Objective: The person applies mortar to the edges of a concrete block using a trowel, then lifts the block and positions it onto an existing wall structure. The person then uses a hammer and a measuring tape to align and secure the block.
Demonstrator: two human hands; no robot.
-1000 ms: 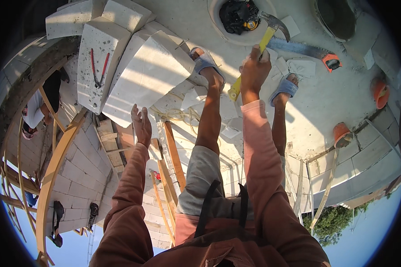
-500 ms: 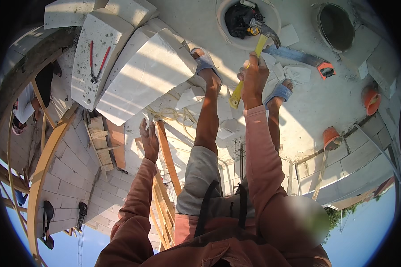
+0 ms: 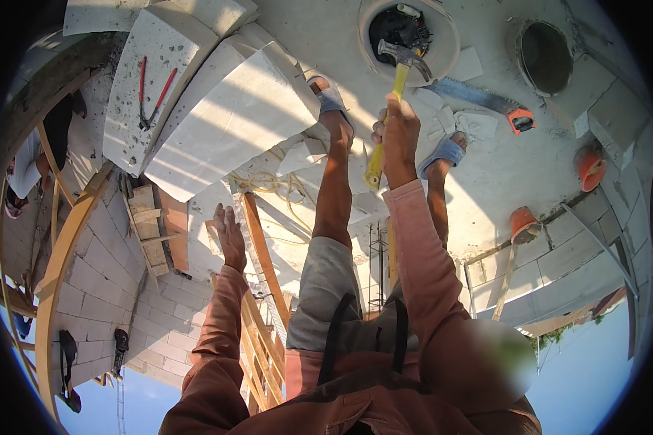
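My right hand (image 3: 399,139) is wrapped round the yellow handle of a claw hammer (image 3: 400,81). The hammer's metal head reaches over the near rim of a pale bucket (image 3: 451,36), which has black stuff inside. Out to the left, my left hand (image 3: 231,238) is held in the air, fingers stretched and holding nothing. Closest to it are a wooden board (image 3: 263,250) and a loose yellowish hose (image 3: 286,190). Pale block pieces (image 3: 302,155) lie by my feet.
Large pale blocks (image 3: 232,119) stand at the left, one bearing red-handled pliers or cutters (image 3: 154,101). A handsaw (image 3: 479,96) lies right of the bucket. Farther right are a round grey container (image 3: 545,58) and orange buckets (image 3: 524,225). Another person (image 3: 27,170) is at far left.
My right hand has shifted left with the hammer, whose head has turned and now tips leftward over the bucket. My left hand has moved slightly left and down, with its fingers still extended.
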